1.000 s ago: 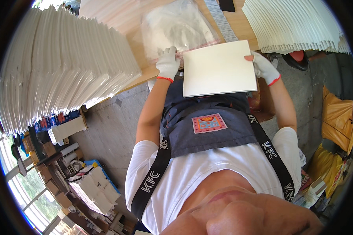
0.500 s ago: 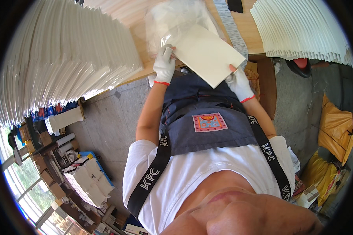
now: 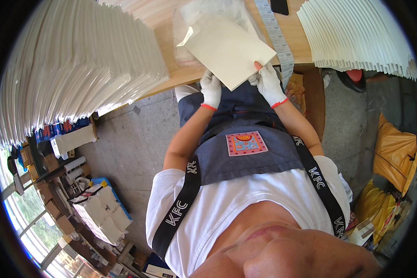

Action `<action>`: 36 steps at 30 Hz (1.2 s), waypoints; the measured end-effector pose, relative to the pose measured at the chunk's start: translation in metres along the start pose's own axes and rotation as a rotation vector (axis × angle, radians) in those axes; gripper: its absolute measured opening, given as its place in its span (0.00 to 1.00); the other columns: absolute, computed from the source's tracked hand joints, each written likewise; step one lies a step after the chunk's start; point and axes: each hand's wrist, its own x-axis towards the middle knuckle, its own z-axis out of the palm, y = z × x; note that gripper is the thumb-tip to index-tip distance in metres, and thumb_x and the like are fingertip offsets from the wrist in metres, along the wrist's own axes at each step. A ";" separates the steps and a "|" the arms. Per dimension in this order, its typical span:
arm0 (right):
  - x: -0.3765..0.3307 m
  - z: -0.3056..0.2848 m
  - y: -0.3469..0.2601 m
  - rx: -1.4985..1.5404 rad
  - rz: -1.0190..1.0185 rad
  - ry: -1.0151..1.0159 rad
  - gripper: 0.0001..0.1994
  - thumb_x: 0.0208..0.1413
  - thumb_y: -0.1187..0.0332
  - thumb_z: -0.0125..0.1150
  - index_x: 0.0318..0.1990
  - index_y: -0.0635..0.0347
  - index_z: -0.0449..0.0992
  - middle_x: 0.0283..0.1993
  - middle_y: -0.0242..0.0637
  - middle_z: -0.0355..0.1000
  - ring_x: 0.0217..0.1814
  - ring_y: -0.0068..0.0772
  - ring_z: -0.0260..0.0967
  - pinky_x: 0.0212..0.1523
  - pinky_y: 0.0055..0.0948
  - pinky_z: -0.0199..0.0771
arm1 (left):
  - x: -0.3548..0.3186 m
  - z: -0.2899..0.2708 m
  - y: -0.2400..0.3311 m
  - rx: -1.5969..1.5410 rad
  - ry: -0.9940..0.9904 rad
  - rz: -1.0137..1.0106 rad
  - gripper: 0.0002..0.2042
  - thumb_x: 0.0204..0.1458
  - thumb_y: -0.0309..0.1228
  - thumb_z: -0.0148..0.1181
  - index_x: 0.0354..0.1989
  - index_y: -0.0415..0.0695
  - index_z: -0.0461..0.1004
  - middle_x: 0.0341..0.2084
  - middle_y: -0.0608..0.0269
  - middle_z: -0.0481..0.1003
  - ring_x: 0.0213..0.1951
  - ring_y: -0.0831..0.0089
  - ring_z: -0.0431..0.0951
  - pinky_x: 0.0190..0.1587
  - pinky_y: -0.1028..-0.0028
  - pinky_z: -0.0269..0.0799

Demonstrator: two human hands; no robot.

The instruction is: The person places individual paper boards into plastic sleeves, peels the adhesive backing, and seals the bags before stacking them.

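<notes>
We find the left hand moved from the clear bags to the white board's near edge (its grip we cannot tell); the right hand pinches the board over the desk's edge, so both hands now attend it.

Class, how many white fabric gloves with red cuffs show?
2. One white fabric glove covers the left hand, at the lower-left edge of the cream rectangular board; the other covers the right hand, at its lower-right edge. Others may be hidden.
</notes>
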 end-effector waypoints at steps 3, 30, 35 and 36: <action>-0.022 0.002 0.013 -0.171 -0.065 0.207 0.11 0.58 0.70 0.48 0.48 0.61 0.62 0.32 0.39 0.68 0.27 0.34 0.72 0.24 0.29 0.76 | -0.039 -0.006 -0.006 -0.057 -0.250 -0.278 0.09 0.57 0.29 0.50 0.41 0.38 0.71 0.29 0.63 0.76 0.21 0.80 0.73 0.23 0.80 0.70; 0.002 0.024 0.029 -1.417 -0.069 -0.504 0.08 0.55 0.63 0.49 0.36 0.53 0.73 0.21 0.34 0.71 0.22 0.32 0.69 0.24 0.31 0.66 | -0.013 -0.037 0.018 0.174 -0.247 -0.635 0.14 0.55 0.35 0.52 0.43 0.37 0.70 0.31 0.58 0.76 0.27 0.75 0.76 0.31 0.77 0.75; 0.000 0.025 0.023 -1.408 -0.050 -0.393 0.09 0.53 0.61 0.49 0.35 0.51 0.73 0.25 0.35 0.73 0.28 0.39 0.72 0.29 0.37 0.68 | -0.007 -0.034 0.010 0.276 -0.279 -0.511 0.12 0.55 0.34 0.52 0.39 0.37 0.72 0.32 0.58 0.77 0.28 0.77 0.76 0.31 0.78 0.74; -0.002 0.027 0.020 -1.355 -0.019 -0.353 0.09 0.54 0.61 0.49 0.35 0.51 0.73 0.25 0.35 0.73 0.28 0.39 0.72 0.29 0.37 0.68 | -0.006 -0.034 0.012 0.296 -0.298 -0.520 0.13 0.55 0.34 0.52 0.40 0.37 0.72 0.32 0.58 0.77 0.28 0.76 0.77 0.31 0.78 0.74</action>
